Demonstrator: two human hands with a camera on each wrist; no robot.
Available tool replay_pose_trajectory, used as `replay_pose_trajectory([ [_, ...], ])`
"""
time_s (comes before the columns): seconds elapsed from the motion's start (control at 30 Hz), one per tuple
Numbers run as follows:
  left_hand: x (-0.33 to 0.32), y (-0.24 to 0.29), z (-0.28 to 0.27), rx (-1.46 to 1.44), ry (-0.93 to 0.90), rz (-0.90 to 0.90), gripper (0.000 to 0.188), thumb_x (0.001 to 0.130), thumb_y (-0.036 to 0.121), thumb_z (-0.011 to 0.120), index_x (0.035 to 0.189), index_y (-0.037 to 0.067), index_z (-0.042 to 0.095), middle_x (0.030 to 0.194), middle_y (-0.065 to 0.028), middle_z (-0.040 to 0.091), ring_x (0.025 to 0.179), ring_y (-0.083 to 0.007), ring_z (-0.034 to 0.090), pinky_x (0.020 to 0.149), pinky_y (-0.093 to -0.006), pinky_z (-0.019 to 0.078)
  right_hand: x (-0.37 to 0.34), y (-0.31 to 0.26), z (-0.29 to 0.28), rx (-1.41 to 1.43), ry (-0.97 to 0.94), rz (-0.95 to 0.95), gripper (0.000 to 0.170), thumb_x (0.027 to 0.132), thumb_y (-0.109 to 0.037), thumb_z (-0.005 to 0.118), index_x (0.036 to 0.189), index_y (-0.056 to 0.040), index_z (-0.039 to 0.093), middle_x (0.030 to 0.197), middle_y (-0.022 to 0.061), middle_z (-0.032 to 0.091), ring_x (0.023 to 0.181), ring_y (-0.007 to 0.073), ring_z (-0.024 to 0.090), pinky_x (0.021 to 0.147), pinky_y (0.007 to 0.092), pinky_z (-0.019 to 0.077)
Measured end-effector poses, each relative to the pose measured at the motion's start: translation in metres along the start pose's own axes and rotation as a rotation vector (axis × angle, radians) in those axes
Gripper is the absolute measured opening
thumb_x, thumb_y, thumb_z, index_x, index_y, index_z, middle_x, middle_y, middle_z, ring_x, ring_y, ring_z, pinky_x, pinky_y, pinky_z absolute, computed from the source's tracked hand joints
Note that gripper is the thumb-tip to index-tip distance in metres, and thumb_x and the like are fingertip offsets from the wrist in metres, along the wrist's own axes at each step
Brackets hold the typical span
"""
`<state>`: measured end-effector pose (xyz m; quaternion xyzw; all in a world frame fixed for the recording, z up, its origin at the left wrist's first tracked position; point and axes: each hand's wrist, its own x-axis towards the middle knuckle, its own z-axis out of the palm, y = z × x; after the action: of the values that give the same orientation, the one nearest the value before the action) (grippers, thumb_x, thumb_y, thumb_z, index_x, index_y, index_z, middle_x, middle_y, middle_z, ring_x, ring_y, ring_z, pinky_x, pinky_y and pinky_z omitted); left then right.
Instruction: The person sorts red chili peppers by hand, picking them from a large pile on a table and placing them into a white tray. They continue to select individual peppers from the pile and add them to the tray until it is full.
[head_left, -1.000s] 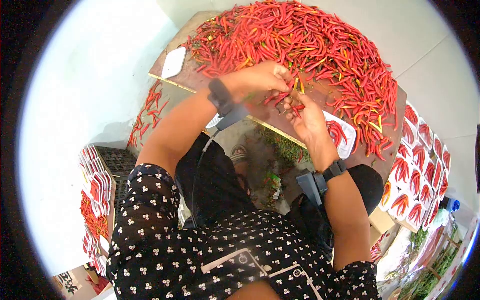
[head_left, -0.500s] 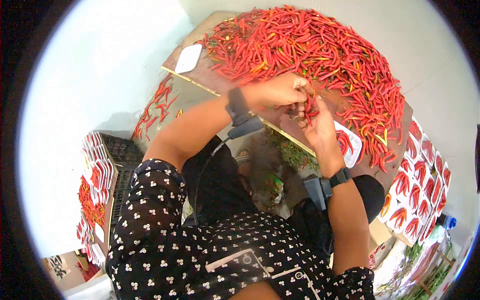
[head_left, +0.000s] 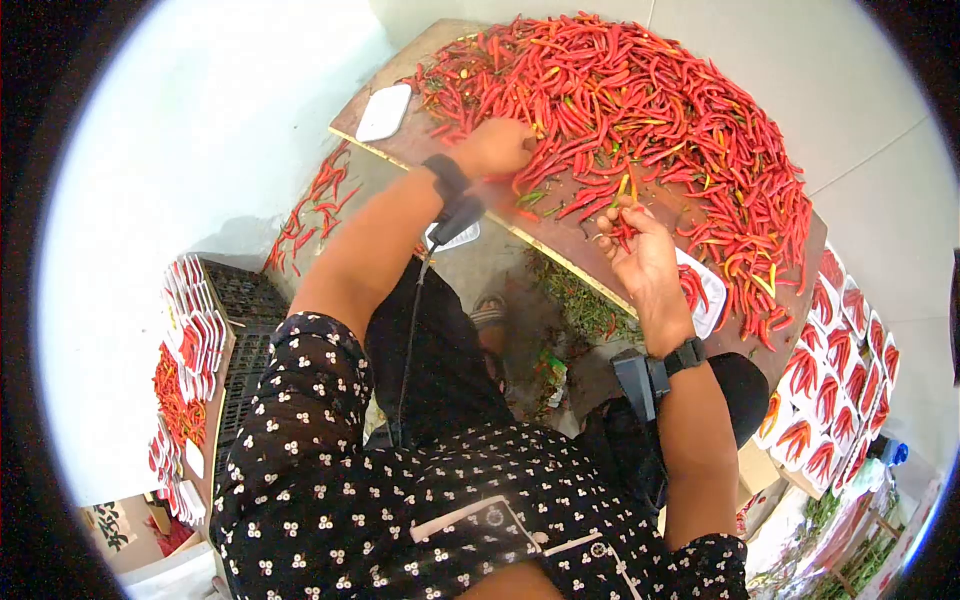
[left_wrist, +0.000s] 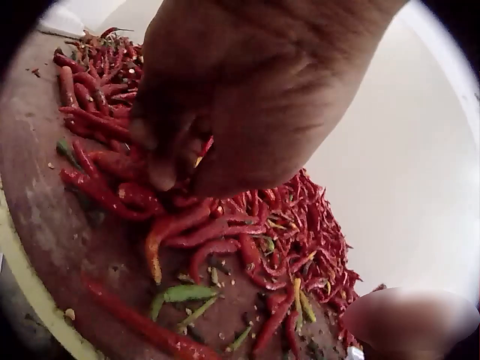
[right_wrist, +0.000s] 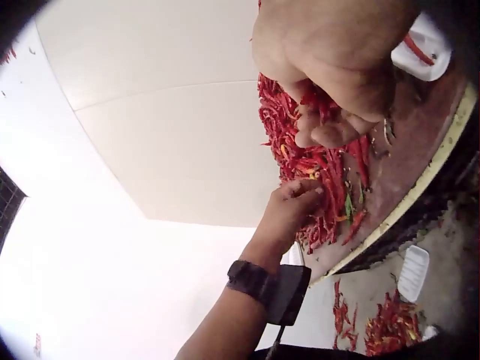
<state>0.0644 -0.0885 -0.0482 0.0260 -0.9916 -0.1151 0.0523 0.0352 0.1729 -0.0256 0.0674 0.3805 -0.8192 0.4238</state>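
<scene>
Chilies (head_left: 640, 100) strew a table (head_left: 570, 240) beside pale walls (head_left: 850, 150).

Black trousers (head_left: 455, 370) pair with a white-flowered black top (head_left: 350, 510) and black wrist straps (head_left: 685, 353).

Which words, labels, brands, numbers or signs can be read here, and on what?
None can be read.
Cardboard box, lower left of the head view: dark marks, perhaps characters, too small and blurred.
Green-and-white scrap on the floor: too small to tell.
</scene>
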Motion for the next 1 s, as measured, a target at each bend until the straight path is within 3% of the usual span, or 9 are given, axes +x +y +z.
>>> replay_pose_trajectory([
  [0.1,0.001,0.028,-0.013,0.027,-0.128,-0.012,0.021,0.074,0.019,0.051,0.091,0.009,0.057,0.076,-0.0158,0.058,0.070,-0.0323,0.057,0.063,-0.0399,0.0458,0.001,0.001,-0.001,-0.022,-0.009,0.008,0.013,0.082,-0.007,0.043,0.093,-0.0052,0.050,0.071,0.0050,0.054,0.064,0.0188,0.055,0.056,0.0298,0.0468],
  [0.2,0.013,0.028,0.004,-0.205,-0.148,0.137,0.020,0.074,0.019,0.050,0.089,0.008,0.058,0.077,-0.0167,0.058,0.070,-0.0331,0.057,0.063,-0.0406,0.0456,0.005,0.003,-0.004,0.010,-0.069,0.029,0.013,0.083,-0.008,0.044,0.094,-0.0051,0.051,0.072,0.0052,0.055,0.065,0.0184,0.054,0.056,0.0293,0.0470],
  [0.27,0.015,0.033,0.006,-0.291,-0.104,0.154,0.020,0.073,0.019,0.050,0.087,0.007,0.058,0.076,-0.0168,0.058,0.070,-0.0334,0.057,0.062,-0.0409,0.0456,0.005,0.002,-0.004,-0.007,-0.078,0.028,0.015,0.084,-0.015,0.045,0.095,-0.0064,0.050,0.074,0.0035,0.053,0.064,0.0157,0.051,0.052,0.0259,0.0388],
  [0.33,0.016,0.042,0.001,-0.375,-0.064,0.170,0.019,0.073,0.019,0.050,0.085,0.007,0.059,0.075,-0.0169,0.058,0.069,-0.0338,0.056,0.062,-0.0412,0.0457,0.005,0.000,-0.006,-0.026,-0.094,0.032,0.015,0.084,-0.017,0.047,0.093,-0.0065,0.051,0.072,0.0028,0.052,0.064,0.0147,0.050,0.051,0.0251,0.0376],
  [0.4,0.017,0.047,-0.004,-0.069,-0.126,0.043,0.020,0.072,0.021,0.051,0.080,0.005,0.060,0.073,-0.0168,0.059,0.068,-0.0334,0.057,0.061,-0.0410,0.0465,0.004,-0.001,-0.007,-0.045,-0.114,0.038,0.015,0.084,-0.019,0.048,0.091,-0.0067,0.052,0.070,0.0021,0.051,0.063,0.0137,0.049,0.050,0.0242,0.0365],
  [0.5,0.016,0.046,0.003,0.137,-0.147,0.025,0.020,0.071,0.021,0.052,0.076,0.004,0.061,0.071,-0.0176,0.059,0.068,-0.0338,0.058,0.060,-0.0421,0.0471,0.005,0.000,-0.007,-0.038,-0.114,0.033,0.015,0.083,-0.022,0.050,0.087,-0.0079,0.052,0.067,0.0007,0.049,0.060,0.0119,0.046,0.049,0.0229,0.0341],
  [0.63,0.015,0.065,-0.004,0.201,-0.186,-0.051,0.021,0.070,0.022,0.053,0.073,0.003,0.062,0.072,-0.0185,0.059,0.069,-0.0341,0.059,0.059,-0.0435,0.0472,0.012,0.002,-0.012,-0.058,-0.095,0.036,0.014,0.083,-0.023,0.049,0.084,-0.0092,0.051,0.064,-0.0003,0.047,0.057,0.0114,0.044,0.048,0.0227,0.0322],
  [0.7,0.016,0.068,-0.005,0.139,-0.274,-0.158,0.018,0.061,0.015,0.057,0.074,0.004,0.063,0.076,-0.0174,0.061,0.074,-0.0312,0.060,0.064,-0.0411,0.0475,0.011,0.003,-0.012,-0.053,-0.103,0.044,0.014,0.083,-0.023,0.049,0.084,-0.0095,0.051,0.064,-0.0005,0.047,0.056,0.0113,0.044,0.048,0.0227,0.0319],
  [1.0,0.024,0.066,-0.007,0.062,-0.242,-0.206,0.019,0.063,0.018,0.056,0.073,0.004,0.064,0.072,-0.0166,0.060,0.070,-0.0325,0.060,0.062,-0.0400,0.0472,0.008,0.003,-0.011,-0.080,-0.103,0.044,0.013,0.084,-0.022,0.048,0.084,-0.0091,0.050,0.064,-0.0002,0.047,0.057,0.0114,0.044,0.048,0.0231,0.0318],
])
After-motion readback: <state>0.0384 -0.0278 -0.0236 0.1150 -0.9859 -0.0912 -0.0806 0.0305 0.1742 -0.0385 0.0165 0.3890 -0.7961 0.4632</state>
